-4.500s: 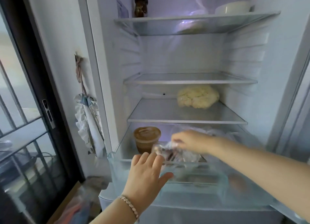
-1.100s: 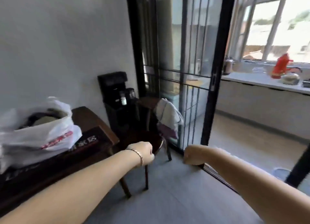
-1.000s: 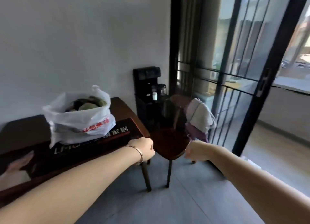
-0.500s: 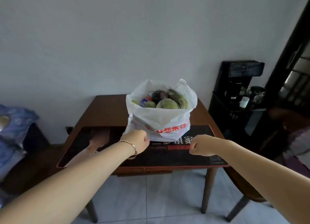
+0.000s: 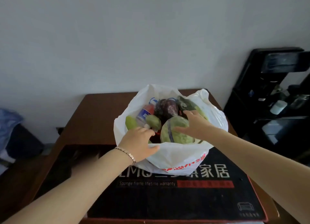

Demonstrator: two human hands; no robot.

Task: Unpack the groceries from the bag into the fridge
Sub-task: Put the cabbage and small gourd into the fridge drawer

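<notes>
The white plastic bag (image 5: 177,156) hides all beneath its top layer; its red lettering (image 5: 184,167) creases past reading. The right grip (image 5: 195,124) covers part of a pale green cabbage (image 5: 181,139). The bag masks some white print (image 5: 211,171) on the black mat (image 5: 167,200). A black dispenser (image 5: 276,89) runs off the right edge.

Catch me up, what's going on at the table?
A person is unpacking a white plastic bag on the wooden table. The left hand holds the bag's near rim, thumb outside, fingers inside. The right hand lies spread on a green cabbage at the top, not lifted yet. A purple cabbage and a bottle sit in the bag too. No fridge in view.
</notes>
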